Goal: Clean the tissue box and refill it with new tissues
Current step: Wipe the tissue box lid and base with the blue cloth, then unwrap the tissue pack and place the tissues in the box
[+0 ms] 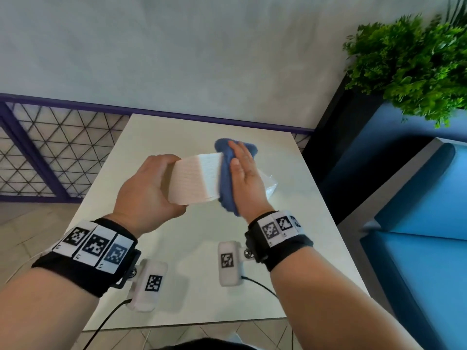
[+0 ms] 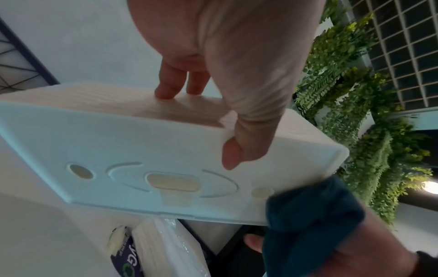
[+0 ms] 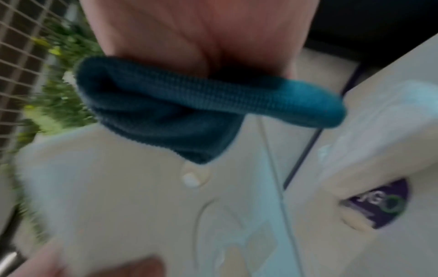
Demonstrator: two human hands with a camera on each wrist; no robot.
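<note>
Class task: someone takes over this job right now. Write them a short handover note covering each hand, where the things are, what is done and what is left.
Left hand: grips the white tissue box at one end, held up off the table.
Right hand: flat, pressing the blue cloth against the box's other end.
Pack of new tissues: lies on the table below the box, wrapper on.
Done: wiping is under way; how much is clean cannot be told.
Left: finish wiping, put the cloth down, open the box, load the new tissues.
</note>
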